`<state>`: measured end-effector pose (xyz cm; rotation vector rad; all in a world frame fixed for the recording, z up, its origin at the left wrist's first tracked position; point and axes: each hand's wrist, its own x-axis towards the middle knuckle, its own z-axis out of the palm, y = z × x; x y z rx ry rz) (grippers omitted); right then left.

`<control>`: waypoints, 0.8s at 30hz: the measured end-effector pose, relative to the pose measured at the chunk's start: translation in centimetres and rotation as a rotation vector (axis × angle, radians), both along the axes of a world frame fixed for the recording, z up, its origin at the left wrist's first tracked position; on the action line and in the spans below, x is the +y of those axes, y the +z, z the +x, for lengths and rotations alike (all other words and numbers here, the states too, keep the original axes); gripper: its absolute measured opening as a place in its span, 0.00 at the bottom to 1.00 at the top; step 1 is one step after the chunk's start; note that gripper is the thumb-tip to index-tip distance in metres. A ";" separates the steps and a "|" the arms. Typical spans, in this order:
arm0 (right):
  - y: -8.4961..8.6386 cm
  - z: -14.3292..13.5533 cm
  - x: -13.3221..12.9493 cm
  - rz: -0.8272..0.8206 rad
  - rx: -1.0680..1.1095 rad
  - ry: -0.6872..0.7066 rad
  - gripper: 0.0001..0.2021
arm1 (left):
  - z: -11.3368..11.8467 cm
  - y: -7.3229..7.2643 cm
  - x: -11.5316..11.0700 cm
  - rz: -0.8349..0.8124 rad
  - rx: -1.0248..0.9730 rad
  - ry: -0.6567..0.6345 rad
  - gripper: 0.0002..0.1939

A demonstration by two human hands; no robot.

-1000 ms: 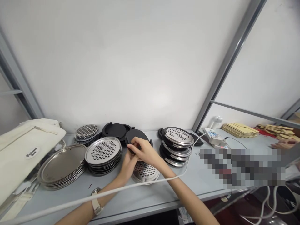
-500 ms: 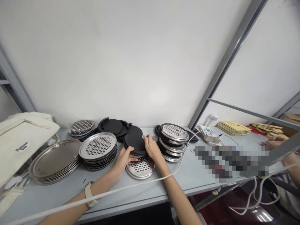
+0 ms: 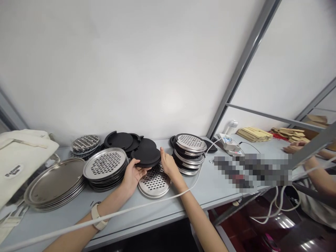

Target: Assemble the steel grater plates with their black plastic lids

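My left hand (image 3: 135, 176) grips a round black disc (image 3: 145, 157) from its lower left, thumb on top and fingers beneath. At the disc's right edge is my right hand (image 3: 169, 164), its fingers closed against the rim; their tips are partly hidden. The disc is raised over a round metal grater plate (image 3: 154, 183) with oval slots, which lies on the table. Right behind lie more black discs (image 3: 119, 141), some with a raised curved rim. To the right stands a stack of grater plates and black pieces (image 3: 190, 143).
On the left are a stack of slotted plates (image 3: 106, 162), plain metal trays (image 3: 56, 178) and a white bag (image 3: 25, 150). A white cable (image 3: 154, 202) crosses over my forearms. Further right are a white device (image 3: 229, 143), tan envelopes (image 3: 253, 134), a metal post (image 3: 244, 66) and another person's hand (image 3: 296, 147).
Both hands have lifted the black disc slightly off the slotted plate, showing more of it. The left hand has turned further under the disc. The whole view has shifted a little.
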<state>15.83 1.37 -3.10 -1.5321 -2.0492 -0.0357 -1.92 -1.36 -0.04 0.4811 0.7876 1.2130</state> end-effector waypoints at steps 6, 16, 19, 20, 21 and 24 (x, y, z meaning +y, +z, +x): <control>0.7 0.0 -0.5 -0.062 -0.384 -0.034 0.29 | 0.0 0.1 0.2 -0.040 -0.044 0.017 0.09; 2.0 1.5 -0.2 -0.213 -0.272 0.065 0.30 | -0.2 0.5 0.0 -0.035 -0.090 -0.035 0.09; 2.5 2.4 0.1 -0.287 -0.014 0.192 0.28 | -0.4 0.5 -0.1 -0.035 -0.110 -0.052 0.10; 2.6 2.6 0.1 -0.315 0.072 0.232 0.26 | -0.5 0.4 -0.1 -0.039 -0.116 -0.055 0.10; 2.6 2.7 0.2 -0.329 0.137 0.254 0.25 | -0.5 0.3 -0.1 -0.043 -0.122 -0.057 0.09; 2.5 2.8 0.2 -0.291 0.190 0.232 0.21 | -0.3 -0.1 -0.1 -0.052 -0.131 -0.052 0.09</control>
